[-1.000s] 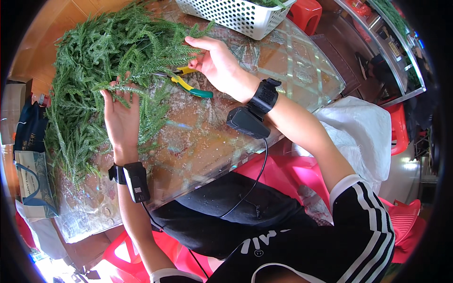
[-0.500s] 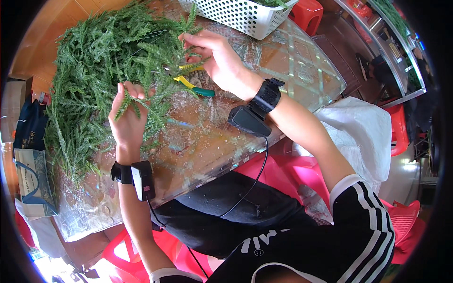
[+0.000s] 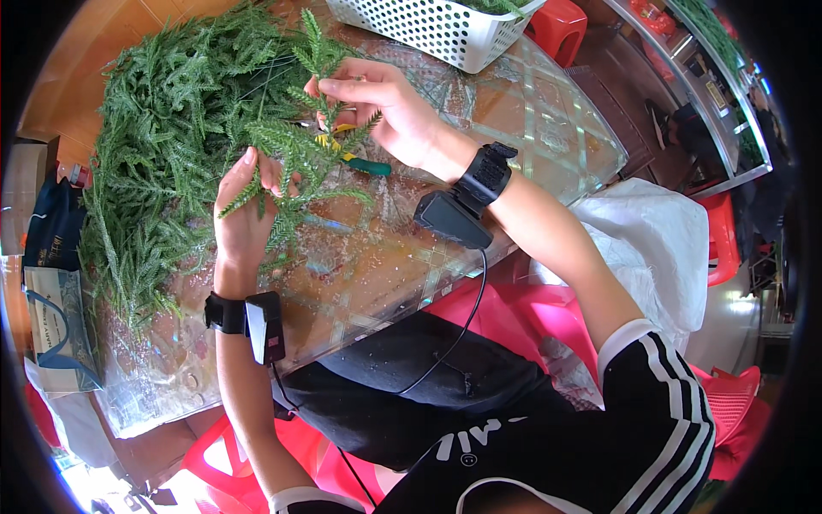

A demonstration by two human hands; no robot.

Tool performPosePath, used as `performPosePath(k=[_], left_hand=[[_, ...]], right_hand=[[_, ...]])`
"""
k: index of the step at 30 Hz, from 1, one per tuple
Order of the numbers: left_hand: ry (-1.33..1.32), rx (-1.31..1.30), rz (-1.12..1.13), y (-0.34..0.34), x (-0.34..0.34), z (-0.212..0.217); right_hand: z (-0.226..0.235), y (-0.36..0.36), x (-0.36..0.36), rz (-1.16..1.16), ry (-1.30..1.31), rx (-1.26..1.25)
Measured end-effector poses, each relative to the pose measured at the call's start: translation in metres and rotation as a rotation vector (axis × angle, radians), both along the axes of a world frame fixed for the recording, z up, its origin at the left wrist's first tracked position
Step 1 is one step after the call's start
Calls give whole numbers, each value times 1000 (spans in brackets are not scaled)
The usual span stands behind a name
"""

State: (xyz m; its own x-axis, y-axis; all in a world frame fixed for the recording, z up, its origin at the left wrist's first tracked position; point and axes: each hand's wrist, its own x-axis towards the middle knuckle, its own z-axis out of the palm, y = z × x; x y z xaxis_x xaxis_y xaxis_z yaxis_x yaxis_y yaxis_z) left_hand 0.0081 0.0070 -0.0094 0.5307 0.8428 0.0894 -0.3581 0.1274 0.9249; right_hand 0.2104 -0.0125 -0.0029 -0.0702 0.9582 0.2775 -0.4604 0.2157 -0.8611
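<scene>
Between my hands hangs an artificial pine branch (image 3: 300,154) with several green sprigs. My right hand (image 3: 377,103) pinches its upper part between thumb and fingers. Lower down, my left hand (image 3: 246,201) is closed round the stem end, partly covered by needles. A large heap of green artificial pine branches (image 3: 163,111) lies on the left and far side of the table. Behind the branch, on the tabletop, rest pliers (image 3: 368,166) with yellow and green handles; their jaws are hidden by the sprigs.
A white perforated basket (image 3: 428,38) holding greenery stands at the far edge of the glass-topped table (image 3: 385,257). Red stools (image 3: 556,30) and a white sack (image 3: 646,240) are off to the right. A paper bag (image 3: 60,330) sits at the left edge. Cables run from both wrist devices.
The branch and both hands have shifted slightly; my right hand has moved a little left and my left hand a little right. The sprigs now stand apart from the heap more clearly.
</scene>
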Motion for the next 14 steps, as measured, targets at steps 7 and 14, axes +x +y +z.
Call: performPosePath(k=[7, 14], left_hand=[[187, -12, -14, -1, 2, -1], [130, 67, -130, 9, -5, -9]], right_hand=[[0, 1, 3, -28, -132, 64], [-5, 6, 3, 5, -151, 61]])
